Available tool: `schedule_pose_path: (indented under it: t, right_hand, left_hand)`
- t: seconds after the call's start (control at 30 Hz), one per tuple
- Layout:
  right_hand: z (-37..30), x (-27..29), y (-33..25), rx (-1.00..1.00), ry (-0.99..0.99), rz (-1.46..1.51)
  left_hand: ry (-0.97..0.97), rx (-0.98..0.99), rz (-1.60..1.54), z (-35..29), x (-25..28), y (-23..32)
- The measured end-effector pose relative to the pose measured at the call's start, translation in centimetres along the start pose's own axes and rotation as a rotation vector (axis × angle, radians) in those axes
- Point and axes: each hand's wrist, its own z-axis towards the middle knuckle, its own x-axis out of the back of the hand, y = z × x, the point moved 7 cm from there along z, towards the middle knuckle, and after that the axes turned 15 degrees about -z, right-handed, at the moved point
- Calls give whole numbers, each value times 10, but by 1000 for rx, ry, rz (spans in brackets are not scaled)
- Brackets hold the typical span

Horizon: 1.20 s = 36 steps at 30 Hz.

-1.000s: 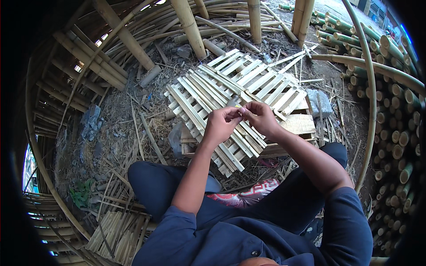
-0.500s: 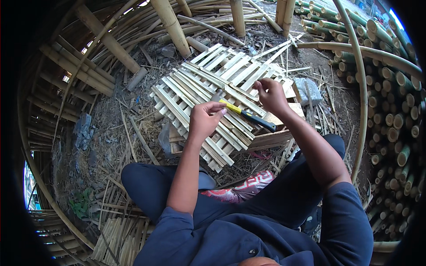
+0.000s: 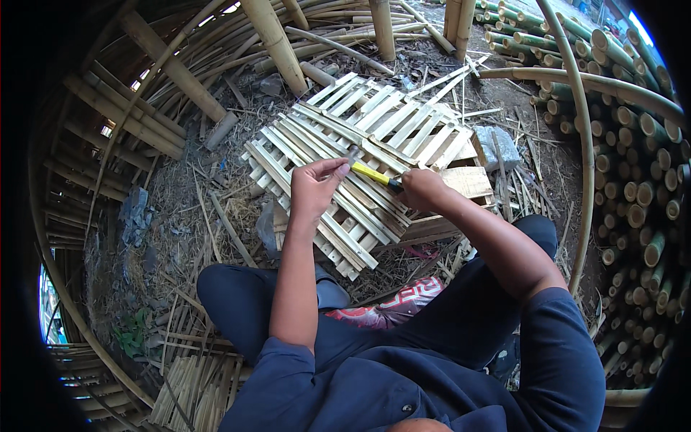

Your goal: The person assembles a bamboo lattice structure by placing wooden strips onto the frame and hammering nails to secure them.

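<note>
A hammer with a yellow and black handle lies across a panel of split bamboo slats, its metal head toward the far side. My right hand is closed round the black end of the handle. Just left of the hammer, my left hand hovers over the slats with thumb and forefinger pinched together; whatever may be between them is too small to make out. Under the panel sits a wooden box or block, partly covered.
Cut green bamboo poles are stacked at the right, behind a bent bamboo pole. A grey block stands beyond the panel's right side. More slats lie at lower left. Bamboo posts rise at the back.
My right hand has come down from above the slats and taken hold of the hammer's handle. My left hand has shifted slightly left and away from me, still pinched.
</note>
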Motion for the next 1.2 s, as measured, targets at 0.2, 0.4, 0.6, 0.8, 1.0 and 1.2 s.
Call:
schedule_pose_path:
  t: [0.2, 0.4, 0.6, 0.8, 1.0, 1.2]
  right_hand:
    - [4, -6, -1, -115, 50, 108]
    - [-1, 6, 5, -327, -15, 554]
    - [-22, 14, -23, -274, -150, 1466]
    - [-40, 31, -29, -225, -171, 1689]
    - [-52, 25, -24, -219, -183, 1741]
    - [-68, 24, -10, -255, -93, 1742]
  left_hand:
    - [37, 49, -55, -1, 4, 4]
    - [-16, 73, -123, -2, -4, 3]
    - [-68, 128, -187, -7, -21, 1]
    - [-162, 113, -113, -11, -42, -6]
    - [-253, 65, -47, -17, -68, -6]
    - [-201, 269, -118, -24, -87, -17]
